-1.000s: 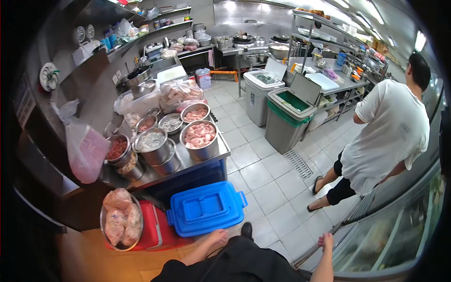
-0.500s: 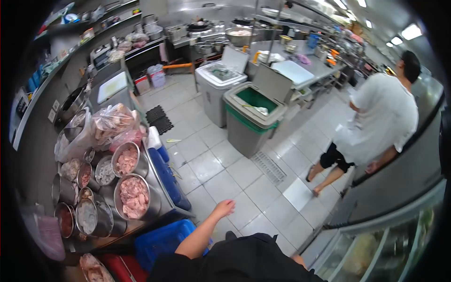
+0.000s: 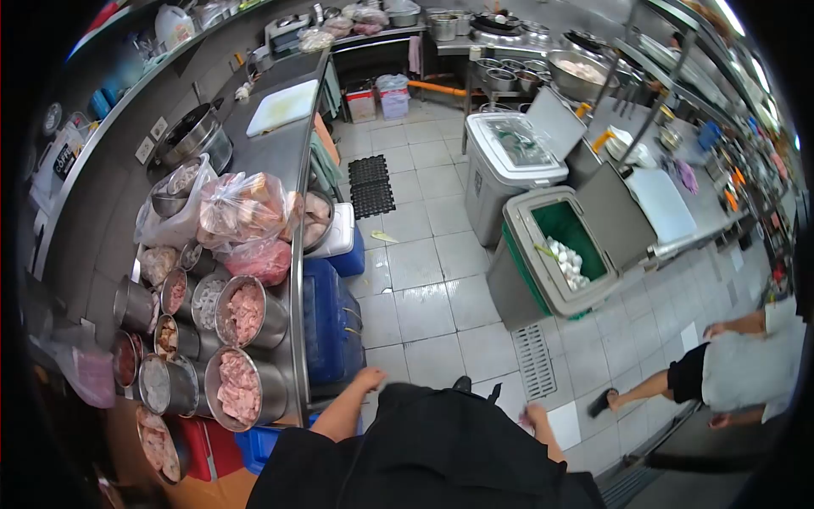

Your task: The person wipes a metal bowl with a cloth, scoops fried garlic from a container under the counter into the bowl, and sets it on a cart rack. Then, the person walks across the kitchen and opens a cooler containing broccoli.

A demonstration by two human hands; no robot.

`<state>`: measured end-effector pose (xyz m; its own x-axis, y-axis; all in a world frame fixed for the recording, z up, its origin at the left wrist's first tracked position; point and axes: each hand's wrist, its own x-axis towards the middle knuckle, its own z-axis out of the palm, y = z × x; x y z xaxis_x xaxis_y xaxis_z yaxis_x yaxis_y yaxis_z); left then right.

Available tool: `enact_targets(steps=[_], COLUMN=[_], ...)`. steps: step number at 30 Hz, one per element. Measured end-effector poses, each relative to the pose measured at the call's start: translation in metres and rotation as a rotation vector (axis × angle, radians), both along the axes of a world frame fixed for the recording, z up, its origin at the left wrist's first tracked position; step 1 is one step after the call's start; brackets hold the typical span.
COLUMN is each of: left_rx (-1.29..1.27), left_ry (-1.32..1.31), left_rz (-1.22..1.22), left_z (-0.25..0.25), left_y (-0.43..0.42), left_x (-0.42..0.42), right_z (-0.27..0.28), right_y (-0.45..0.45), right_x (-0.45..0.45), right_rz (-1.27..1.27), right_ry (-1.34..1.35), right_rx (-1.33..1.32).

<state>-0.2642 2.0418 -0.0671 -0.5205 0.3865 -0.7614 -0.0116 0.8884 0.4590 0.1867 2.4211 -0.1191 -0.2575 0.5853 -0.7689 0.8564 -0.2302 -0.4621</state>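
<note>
My left hand hangs at my side with its fingers loosely apart, holding nothing I can see. It is nearest a blue cooler box beside the steel counter. To its left a metal pot of raw meat stands at the counter's front corner, with a second pot of raw meat behind it. My right hand hangs low on the other side of my dark apron. Its fingers are small and smeared, and it touches nothing visible.
Ahead stand a grey bin with a green liner and a white-lidded bin, both with raised lids. A floor grate lies ahead right. Another person in a white shirt is at right. A black mat lies on the tiles.
My view has turned left and moved closer to the counter. The other person now appears lower at the right edge. My right hand has come into clearer view.
</note>
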Motion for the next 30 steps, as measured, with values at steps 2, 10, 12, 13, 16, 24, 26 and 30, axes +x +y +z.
enact_targets(steps=[2,10,12,13,16,24,26,30], left_rx=[-0.143,-0.111,-0.264,-0.17,0.13,0.199,0.328,0.313], left_ry=[0.02,-0.24,-0.296,-0.237,-0.043,-0.018,-0.006,0.061], left_rz=[0.123,0.249,0.297,0.122,-0.355,0.402,0.441,0.401], left_z=[0.017,-0.078,-0.088,-0.081,-0.062,0.005,0.018,0.012], left_y=[-0.009,-0.006,0.022,0.035,0.087,0.252,0.286,0.337], left_x=[-0.024,-0.071,-0.118,-0.149,-0.25,-0.573,-0.629,-0.691], right_z=[-0.041,0.17,0.131,0.103,0.045,0.032,0.04,0.025], right_y=[0.132,0.253,0.247,0.242,0.207,0.197,0.22,0.287], right_x=[-0.081,-0.383,-0.406,-0.406,-0.391,-0.373,-0.439,-0.596], right_rz=[0.229,0.126,0.144,0.221,0.424,0.797,0.696,0.755], right_ry=[0.044,0.391,0.349,0.299,0.103,0.02,-0.043,0.004], right_rx=[0.091,-0.049,-0.072,-0.072,0.021,0.12,0.052,0.03])
